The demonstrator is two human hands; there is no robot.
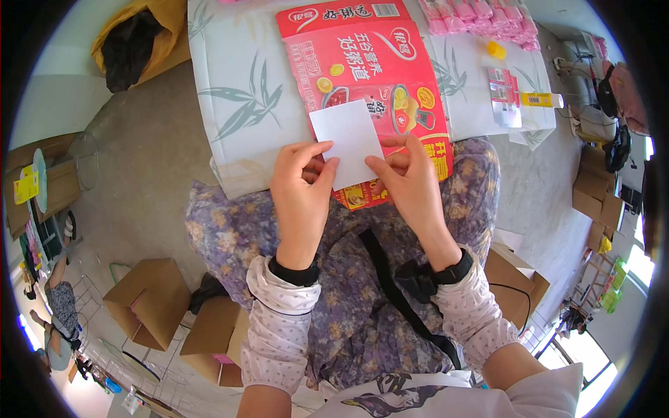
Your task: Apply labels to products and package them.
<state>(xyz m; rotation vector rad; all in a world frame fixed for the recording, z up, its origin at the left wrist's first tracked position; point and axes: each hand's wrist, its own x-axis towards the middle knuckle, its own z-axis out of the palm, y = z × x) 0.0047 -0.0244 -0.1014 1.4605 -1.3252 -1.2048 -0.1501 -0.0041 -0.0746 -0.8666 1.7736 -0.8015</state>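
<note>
A blank white rectangular sheet, paper or thin card, is held between my two hands. My left hand pinches its left edge between thumb and fingers. At the opposite edge, my right hand grips it the same way. Beneath the sheet lies a flattened red printed cardboard piece, which reaches over the table's near edge toward my lap. The table has a white cover with green leaf patterns.
Several pink wrapped packs lie at the table's far right. Nearer are a yellow cap, a small printed card pack and a yellow bottle. Open cardboard boxes stand on the floor. Another person is at far left.
</note>
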